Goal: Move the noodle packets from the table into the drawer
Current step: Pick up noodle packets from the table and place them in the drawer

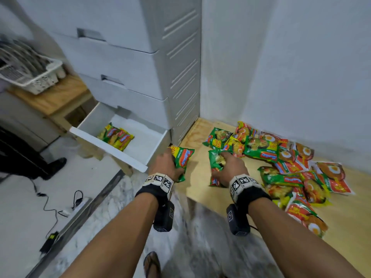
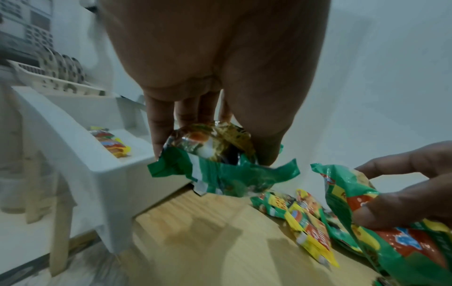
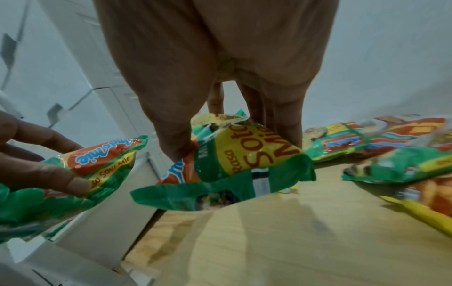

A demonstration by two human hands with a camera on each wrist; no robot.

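My left hand (image 1: 167,164) grips a green noodle packet (image 1: 183,160) above the table's left edge, just right of the open white drawer (image 1: 112,151). In the left wrist view its fingers (image 2: 159,133) curl round that packet (image 2: 220,164). My right hand (image 1: 230,167) grips another green packet (image 1: 215,167) lifted off the wooden table (image 1: 200,177); the right wrist view shows this packet (image 3: 244,160) pinched between thumb and fingers. Packets (image 1: 116,136) lie inside the drawer. A heap of several green and red packets (image 1: 285,163) covers the table's right side.
The drawer belongs to a tall white cabinet (image 1: 140,63) against the wall. A white dish rack (image 1: 30,75) sits on a wooden stand at the left. Cables (image 1: 60,205) lie on the floor below. A sandalled foot (image 1: 152,263) shows at the bottom.
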